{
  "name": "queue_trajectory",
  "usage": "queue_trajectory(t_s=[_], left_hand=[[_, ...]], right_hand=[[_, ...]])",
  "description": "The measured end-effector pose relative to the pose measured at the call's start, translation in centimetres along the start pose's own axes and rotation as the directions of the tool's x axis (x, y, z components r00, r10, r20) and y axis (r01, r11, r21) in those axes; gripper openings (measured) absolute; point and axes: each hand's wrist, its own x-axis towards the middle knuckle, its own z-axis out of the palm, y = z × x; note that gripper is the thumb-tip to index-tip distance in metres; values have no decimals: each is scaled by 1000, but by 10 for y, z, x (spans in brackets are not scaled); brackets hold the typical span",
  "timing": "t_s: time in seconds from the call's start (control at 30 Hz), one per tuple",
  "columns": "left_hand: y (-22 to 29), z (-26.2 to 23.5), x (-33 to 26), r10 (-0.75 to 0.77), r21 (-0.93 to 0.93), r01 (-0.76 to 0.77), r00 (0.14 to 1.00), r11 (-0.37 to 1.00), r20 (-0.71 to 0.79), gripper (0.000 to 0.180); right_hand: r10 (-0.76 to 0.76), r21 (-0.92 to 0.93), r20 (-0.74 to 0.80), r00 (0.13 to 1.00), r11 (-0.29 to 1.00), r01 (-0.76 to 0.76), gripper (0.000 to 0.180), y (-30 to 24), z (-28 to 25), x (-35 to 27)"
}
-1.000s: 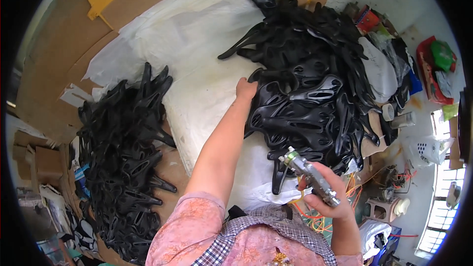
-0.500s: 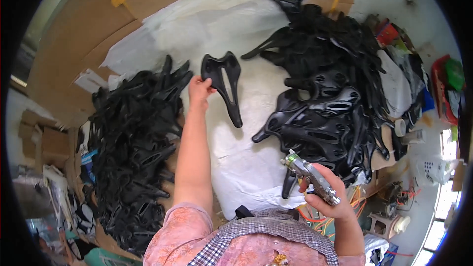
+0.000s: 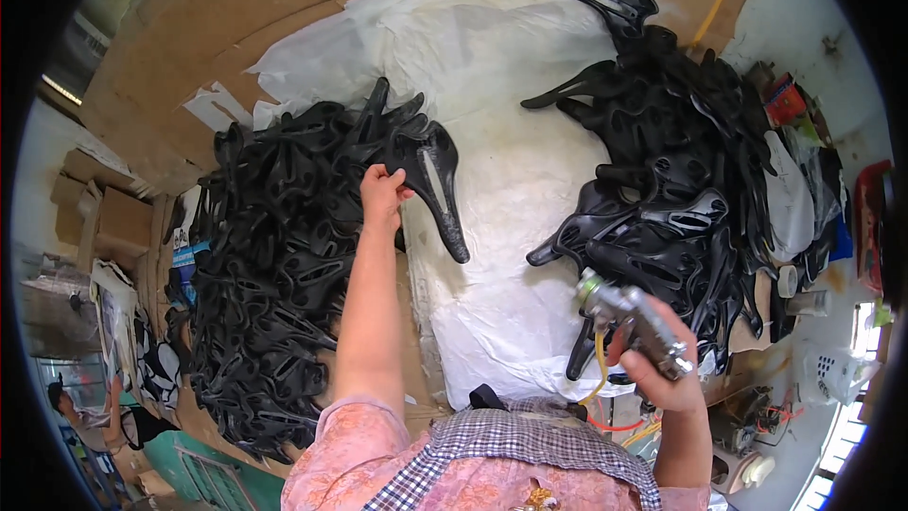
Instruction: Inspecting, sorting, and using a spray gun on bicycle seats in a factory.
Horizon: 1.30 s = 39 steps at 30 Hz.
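Observation:
Held by its edge at the wide rear end, a black bicycle saddle (image 3: pixel 451 220) with a long central slot is in my left hand (image 3: pixel 383 197). Its nose points down and slightly right, and a wet-looking sheen shows along it. The wide end overlaps the right edge of the left saddle pile (image 3: pixel 274 284) in view. My right hand (image 3: pixel 670 386) is wrapped round a metal spray gun (image 3: pixel 624 310), whose green-ringed front end points up and left. A yellow hose (image 3: pixel 601 364) hangs from the gun, in front of the right saddle pile (image 3: pixel 662 147).
A white plastic sheet (image 3: pixel 501 180) covers the surface between the piles. Brown cardboard (image 3: pixel 170 85) lines the far and left sides. Orange and red hoses lie near my apron (image 3: pixel 530 440). At the far lower left, another person (image 3: pixel 80 416) is partly visible.
My left hand has carried the saddle leftward from over the white sheet to the left pile's edge. My right hand still holds the spray gun. The whole view has shifted.

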Motion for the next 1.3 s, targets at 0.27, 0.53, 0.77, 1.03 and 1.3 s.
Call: queue_trajectory(t_s=[0.27, 0.53, 0.77, 1.03, 1.3], left_hand=[[-19, 9, 31, 140, -516, 35, 945, 856, 296, 14], [-138, 259, -41, -528, 607, 178, 710, 774, 465, 28], [-139, 268, -59, -422, 888, -218, 817, 404, 393, 45], [-126, 257, -55, -632, 700, 262, 697, 665, 339, 17], [-55, 111, -16, -232, 110, 216, 959, 970, 163, 7]], right_hand=[[50, 16, -112, 992, 999, -48, 64, 28, -23, -33], [62, -77, -76, 995, 995, -68, 65, 22, -23, -42], [6, -90, -144, 990, 996, -19, 60, 33, -25, -37], [-31, -53, -130, 991, 998, 24, 60, 34, -16, -26], [-64, -87, -96, 993, 995, 56, 60, 32, -16, -32]])
